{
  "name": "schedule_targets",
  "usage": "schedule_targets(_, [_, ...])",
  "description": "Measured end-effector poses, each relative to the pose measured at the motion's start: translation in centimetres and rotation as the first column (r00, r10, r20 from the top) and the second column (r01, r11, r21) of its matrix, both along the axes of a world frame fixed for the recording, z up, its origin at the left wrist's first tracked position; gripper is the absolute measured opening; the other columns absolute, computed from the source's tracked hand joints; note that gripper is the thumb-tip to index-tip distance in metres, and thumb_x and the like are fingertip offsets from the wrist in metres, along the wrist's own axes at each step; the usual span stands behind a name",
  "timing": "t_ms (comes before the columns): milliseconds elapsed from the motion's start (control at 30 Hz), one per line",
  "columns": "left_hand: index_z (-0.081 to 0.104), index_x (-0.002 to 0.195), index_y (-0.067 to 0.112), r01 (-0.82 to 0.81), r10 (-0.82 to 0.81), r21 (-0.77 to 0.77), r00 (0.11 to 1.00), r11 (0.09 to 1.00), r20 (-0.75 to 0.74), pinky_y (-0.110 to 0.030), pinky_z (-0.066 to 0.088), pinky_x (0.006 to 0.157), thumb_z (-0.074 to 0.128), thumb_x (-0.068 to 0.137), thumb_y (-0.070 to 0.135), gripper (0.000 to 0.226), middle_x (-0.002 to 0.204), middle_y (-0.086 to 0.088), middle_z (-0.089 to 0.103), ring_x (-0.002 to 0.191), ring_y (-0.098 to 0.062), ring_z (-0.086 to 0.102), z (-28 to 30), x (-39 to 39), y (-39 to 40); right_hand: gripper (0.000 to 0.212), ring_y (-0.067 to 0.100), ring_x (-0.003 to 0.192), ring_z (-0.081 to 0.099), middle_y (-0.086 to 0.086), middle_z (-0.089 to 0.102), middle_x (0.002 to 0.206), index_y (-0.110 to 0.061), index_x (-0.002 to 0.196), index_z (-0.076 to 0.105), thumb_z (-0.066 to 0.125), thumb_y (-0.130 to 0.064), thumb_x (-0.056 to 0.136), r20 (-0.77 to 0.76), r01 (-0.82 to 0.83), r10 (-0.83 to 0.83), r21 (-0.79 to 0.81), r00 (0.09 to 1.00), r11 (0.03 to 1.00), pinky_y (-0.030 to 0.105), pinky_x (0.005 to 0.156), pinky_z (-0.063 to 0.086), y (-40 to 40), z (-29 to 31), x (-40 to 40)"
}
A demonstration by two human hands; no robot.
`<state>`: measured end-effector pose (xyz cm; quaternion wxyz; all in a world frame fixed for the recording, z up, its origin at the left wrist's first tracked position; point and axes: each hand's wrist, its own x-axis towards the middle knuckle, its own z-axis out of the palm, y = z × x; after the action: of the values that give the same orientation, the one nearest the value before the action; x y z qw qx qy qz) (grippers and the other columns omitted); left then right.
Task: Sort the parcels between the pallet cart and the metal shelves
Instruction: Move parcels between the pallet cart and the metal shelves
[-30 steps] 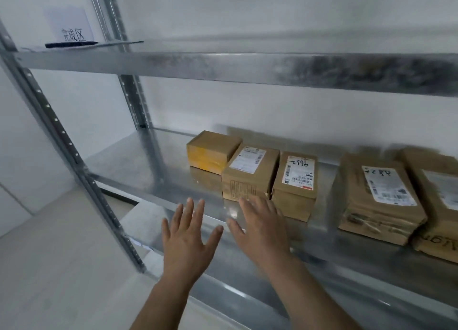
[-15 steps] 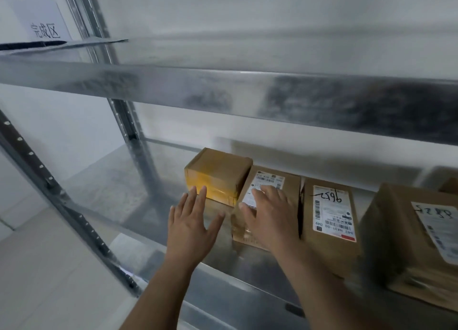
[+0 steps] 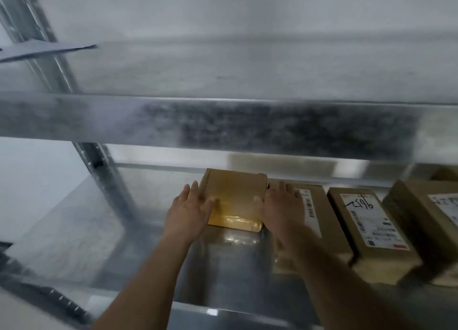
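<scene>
Taped parcel (image 3: 234,195) lies flat, long axis running toward the wall.

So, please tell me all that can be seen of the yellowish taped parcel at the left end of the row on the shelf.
The yellowish parcel is a small flat cardboard box, glossy near its front edge as if wrapped in clear tape. No label shows on its top. It lies flat on the metal shelf, leftmost of the row, close beside the labelled box. The left hand lies against its left side and the right hand against its right side, fingers straight. Whether it is lifted cannot be told.
</scene>
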<state>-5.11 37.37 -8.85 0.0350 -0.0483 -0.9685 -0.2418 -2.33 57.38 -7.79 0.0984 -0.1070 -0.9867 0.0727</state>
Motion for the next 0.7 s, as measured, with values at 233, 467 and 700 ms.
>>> schedule_targets(233, [0.044,0.128,0.012,0.049,-0.059,0.066,0.984,0.997,0.167,-0.035,0.04,0.084,0.031,0.097,0.05,0.051,0.122,-0.015,0.059,0.111,-0.033,0.055,-0.6,-4.8,-1.9,0.042,0.03,0.123,0.035,0.014,0.042,0.134,-0.003,0.115,0.063,0.049,-0.037,0.095,0.012,0.111,-0.111,-0.015,0.994,0.994,0.042,0.105,0.03,-3.1,-0.9,-1.8])
schedule_targets(467, [0.052,0.116,0.01,-0.012,-0.026,0.263,0.989,0.965,0.142,-0.029,0.031,0.072,0.047,0.094,0.032,0.031,0.101,-0.012,0.059,0.097,-0.032,0.056,-0.8,-4.9,-5.9,0.035,0.02,0.102,0.053,0.013,0.052,0.121,-0.002,0.117,0.053,0.05,-0.03,0.096,-0.04,0.091,-0.11,-0.333,0.993,0.939,0.027,0.084,0.047,-7.2,-1.7,-2.2])
schedule_targets(700, [0.026,0.146,0.011,0.023,-0.138,0.501,0.971,0.865,0.194,-0.03,0.039,0.079,0.054,0.093,0.028,0.062,0.106,0.0,0.055,0.09,-0.017,0.055,-1.2,-3.5,-7.4,0.053,0.003,0.082,0.047,-0.008,0.046,0.11,-0.015,0.143,0.024,0.048,-0.026,0.097,0.042,0.113,-0.13,-0.783,0.991,0.611,0.014,0.063,0.038,-7.2,-2.4,-1.5])
